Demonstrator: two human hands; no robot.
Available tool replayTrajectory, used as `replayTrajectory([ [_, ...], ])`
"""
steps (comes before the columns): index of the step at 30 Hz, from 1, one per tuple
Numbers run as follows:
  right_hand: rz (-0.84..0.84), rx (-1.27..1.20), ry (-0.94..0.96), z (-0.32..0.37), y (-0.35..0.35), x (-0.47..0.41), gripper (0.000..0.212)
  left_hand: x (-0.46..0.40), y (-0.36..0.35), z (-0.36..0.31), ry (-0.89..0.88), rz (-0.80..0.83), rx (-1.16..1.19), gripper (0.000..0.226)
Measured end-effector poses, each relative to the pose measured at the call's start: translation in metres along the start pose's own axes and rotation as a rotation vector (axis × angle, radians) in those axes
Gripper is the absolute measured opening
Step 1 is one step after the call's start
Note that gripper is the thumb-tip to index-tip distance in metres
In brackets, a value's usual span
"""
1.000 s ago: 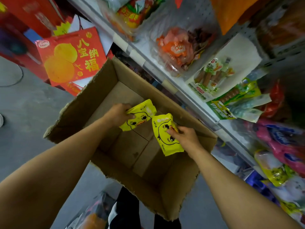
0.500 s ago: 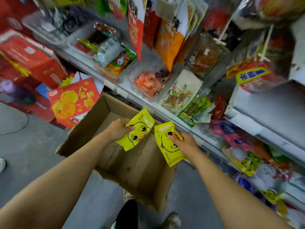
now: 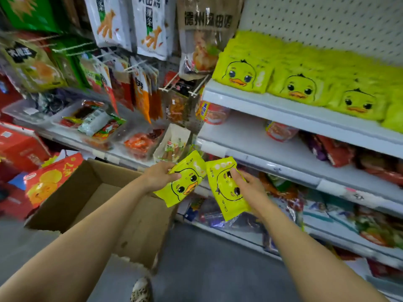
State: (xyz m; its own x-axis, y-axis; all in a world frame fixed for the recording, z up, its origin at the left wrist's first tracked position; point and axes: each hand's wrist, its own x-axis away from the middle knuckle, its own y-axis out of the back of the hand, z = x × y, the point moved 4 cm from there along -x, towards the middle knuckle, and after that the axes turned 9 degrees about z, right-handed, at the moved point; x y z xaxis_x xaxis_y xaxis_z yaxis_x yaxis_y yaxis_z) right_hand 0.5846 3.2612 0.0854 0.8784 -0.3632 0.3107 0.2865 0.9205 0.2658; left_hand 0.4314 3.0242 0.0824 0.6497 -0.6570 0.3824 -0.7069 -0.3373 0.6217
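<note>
My left hand point(image 3: 160, 174) grips a yellow duck-face snack packet point(image 3: 185, 184) by its left edge, thumb on the front. My right hand point(image 3: 248, 188) holds a second yellow duck packet point(image 3: 224, 192), turned sideways, with fingers across its front. Both packets hang in the air in front of the lower shelves, to the right of an open cardboard box point(image 3: 87, 192) on the floor. A row of the same yellow duck packets point(image 3: 303, 83) stands on the white upper shelf point(image 3: 283, 107) at the right.
Hanging snack bags point(image 3: 148, 25) fill the pegboard at top left. Clear trays of snacks point(image 3: 96, 125) sit on the left shelf. Red gift boxes point(image 3: 45, 179) stand left of the cardboard box. Grey floor point(image 3: 207, 269) lies below, with a shoe point(image 3: 140, 290) at the bottom.
Both hands have lifted the two packets up out of the box. The view has tilted up, bringing the upper shelf with duck packets into sight.
</note>
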Motion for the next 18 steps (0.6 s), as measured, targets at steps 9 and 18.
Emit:
replayTrajectory([
  [9,-0.345,0.034,0.039,-0.036,0.211,0.125,0.03,0.004,-0.103,-0.203,-0.218,0.149,-0.053,0.041],
  [18,-0.572,-0.298,-0.094,-0.068,0.37,0.207,0.063,-0.012,-0.184,-0.394,-0.445,0.324,-0.086,0.034],
])
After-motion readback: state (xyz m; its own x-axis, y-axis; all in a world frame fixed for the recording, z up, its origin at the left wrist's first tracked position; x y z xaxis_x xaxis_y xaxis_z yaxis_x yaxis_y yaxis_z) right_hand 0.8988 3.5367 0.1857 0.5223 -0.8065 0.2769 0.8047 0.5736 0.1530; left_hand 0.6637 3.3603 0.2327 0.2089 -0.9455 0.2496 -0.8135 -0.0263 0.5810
